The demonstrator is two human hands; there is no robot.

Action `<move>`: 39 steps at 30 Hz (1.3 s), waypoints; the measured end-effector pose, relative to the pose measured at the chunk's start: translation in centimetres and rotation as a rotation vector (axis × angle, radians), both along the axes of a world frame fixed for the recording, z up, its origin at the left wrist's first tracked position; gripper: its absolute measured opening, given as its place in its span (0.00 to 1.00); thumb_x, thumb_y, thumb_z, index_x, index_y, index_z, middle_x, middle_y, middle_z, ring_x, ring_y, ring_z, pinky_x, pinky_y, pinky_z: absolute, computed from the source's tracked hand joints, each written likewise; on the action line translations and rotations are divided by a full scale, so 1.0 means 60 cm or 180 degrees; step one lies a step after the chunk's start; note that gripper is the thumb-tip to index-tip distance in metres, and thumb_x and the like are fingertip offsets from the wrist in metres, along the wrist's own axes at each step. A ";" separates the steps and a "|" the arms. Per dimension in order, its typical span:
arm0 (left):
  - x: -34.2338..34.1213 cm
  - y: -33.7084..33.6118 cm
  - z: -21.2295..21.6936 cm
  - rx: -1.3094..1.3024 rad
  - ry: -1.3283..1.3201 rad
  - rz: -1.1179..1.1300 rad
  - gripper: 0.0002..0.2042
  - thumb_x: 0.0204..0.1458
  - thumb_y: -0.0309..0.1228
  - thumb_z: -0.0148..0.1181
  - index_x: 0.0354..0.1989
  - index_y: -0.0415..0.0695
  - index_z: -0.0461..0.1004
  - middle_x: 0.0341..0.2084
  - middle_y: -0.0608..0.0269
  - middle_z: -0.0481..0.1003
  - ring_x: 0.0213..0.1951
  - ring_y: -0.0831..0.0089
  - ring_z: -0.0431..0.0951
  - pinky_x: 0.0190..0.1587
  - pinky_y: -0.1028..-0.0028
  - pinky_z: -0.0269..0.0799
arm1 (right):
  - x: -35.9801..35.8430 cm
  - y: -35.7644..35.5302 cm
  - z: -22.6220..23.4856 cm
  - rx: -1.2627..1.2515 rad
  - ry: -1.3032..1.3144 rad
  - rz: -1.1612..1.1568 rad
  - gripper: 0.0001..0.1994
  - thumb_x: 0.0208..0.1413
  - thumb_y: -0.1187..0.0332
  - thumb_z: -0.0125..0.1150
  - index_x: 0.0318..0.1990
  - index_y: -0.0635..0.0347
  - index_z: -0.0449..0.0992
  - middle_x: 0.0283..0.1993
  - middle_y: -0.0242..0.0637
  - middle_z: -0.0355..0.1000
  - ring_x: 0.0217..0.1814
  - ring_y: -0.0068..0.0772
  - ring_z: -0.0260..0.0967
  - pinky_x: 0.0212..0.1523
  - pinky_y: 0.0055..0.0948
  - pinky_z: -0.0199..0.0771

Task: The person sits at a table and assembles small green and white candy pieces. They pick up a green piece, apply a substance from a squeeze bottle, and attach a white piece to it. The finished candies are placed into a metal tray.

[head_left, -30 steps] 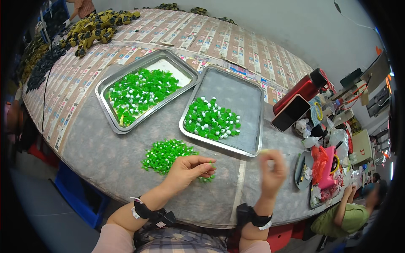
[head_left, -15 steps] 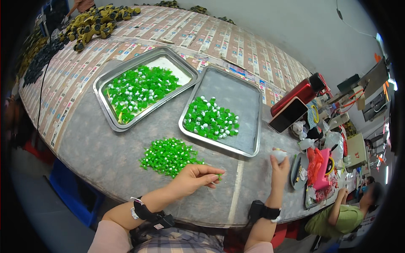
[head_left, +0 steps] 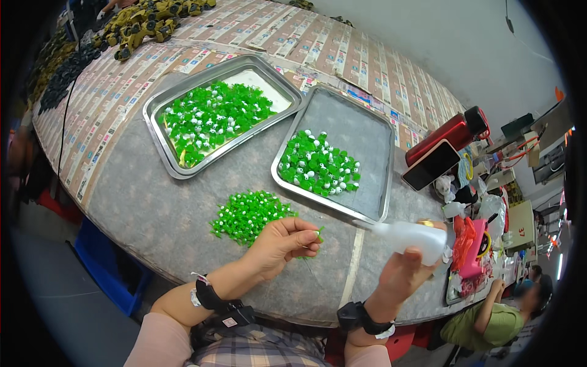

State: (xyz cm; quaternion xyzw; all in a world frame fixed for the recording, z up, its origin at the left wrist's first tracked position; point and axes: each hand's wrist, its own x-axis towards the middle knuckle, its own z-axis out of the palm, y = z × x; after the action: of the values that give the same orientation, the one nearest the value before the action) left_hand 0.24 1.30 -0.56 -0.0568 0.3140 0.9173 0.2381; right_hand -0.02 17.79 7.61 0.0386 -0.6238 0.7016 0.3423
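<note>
Between thumb and forefinger, my left hand pinches a small green plastic piece. My right hand is wrapped round a white squeeze bottle, tipped on its side with its thin nozzle towards the left, a short way from the green piece. Just beyond my left hand lies a loose heap of small green parts with white bits. Farther off, a metal tray holds a cluster of green pieces with white balls. A second metal tray, to its left, holds more of these.
A red flask and a phone stand right of the trays. A pink container and plastic bags crowd the right edge. Yellow-brown toy vehicles are heaped at far left. A person in green sits at right.
My right hand has brought the bottle leftward and nearer, turning its nozzle towards my left hand. My left hand keeps its pinch on the green piece. The whole view has shifted slightly.
</note>
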 end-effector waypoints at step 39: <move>0.000 0.007 0.007 -0.0553 0.0480 0.0229 0.03 0.45 0.25 0.54 0.28 0.39 0.69 0.23 0.62 0.72 0.26 0.76 0.72 0.31 0.78 0.70 | 0.000 -0.026 -0.035 0.0895 0.0154 -0.0710 0.29 0.37 0.41 0.55 0.26 0.61 0.58 0.25 0.30 0.53 0.24 0.21 0.53 0.29 0.20 0.57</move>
State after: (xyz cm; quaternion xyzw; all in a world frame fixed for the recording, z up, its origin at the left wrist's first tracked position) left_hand 0.27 1.74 -0.15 -0.0193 0.4071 0.8963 0.1750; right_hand 0.00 16.26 5.49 0.0335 -0.7077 0.5641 0.4241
